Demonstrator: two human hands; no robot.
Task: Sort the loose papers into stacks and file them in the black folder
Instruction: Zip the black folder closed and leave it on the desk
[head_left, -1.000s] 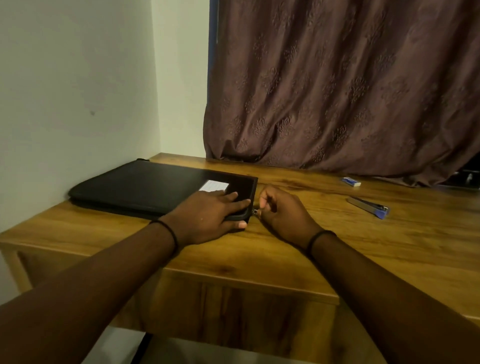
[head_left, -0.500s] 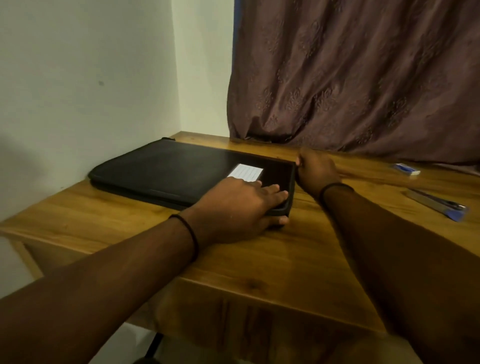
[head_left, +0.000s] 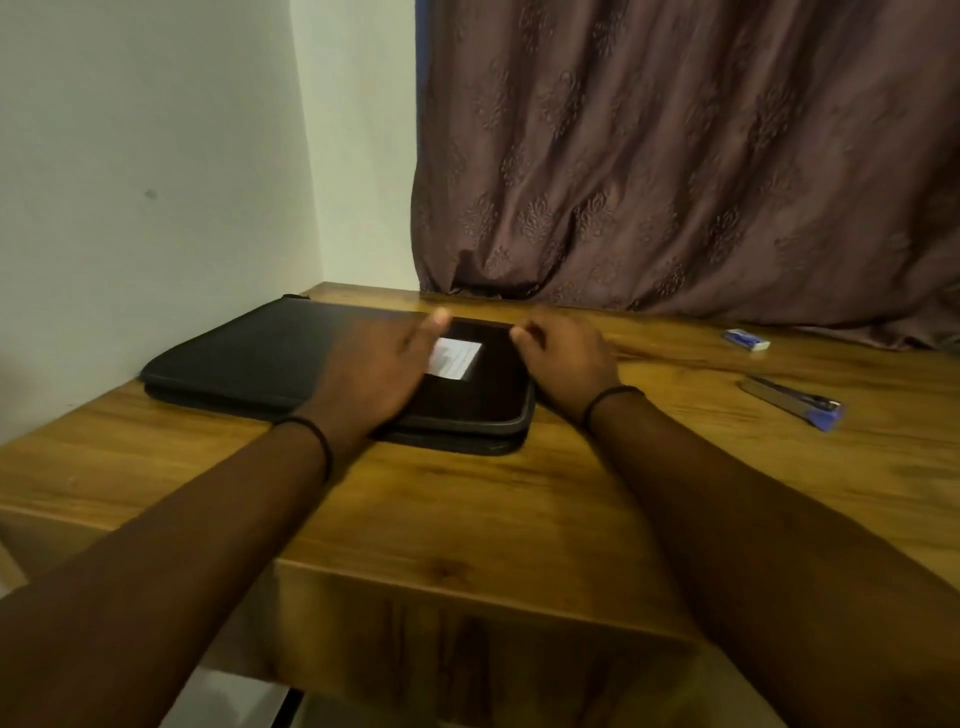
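Note:
The black folder (head_left: 249, 353) lies closed on the wooden desk (head_left: 493, 509), against the left wall. It has a white label (head_left: 460, 358) on its cover. My left hand (head_left: 374, 374) rests flat on the cover, fingers stretched out and blurred, partly covering the label. My right hand (head_left: 563, 358) sits at the folder's far right corner with its fingers curled against the zip edge. The zipper pull is hidden under those fingers. No loose papers are in view.
A metal and blue stapler (head_left: 792, 402) lies on the desk to the right. A small blue and white box (head_left: 745, 339) lies beyond it. A brown curtain (head_left: 675, 156) hangs along the back edge, and a white wall (head_left: 130, 182) borders the left.
My right hand has travelled from the folder's near right corner along the right edge to the far corner. My left hand slid from the near corner further onto the cover.

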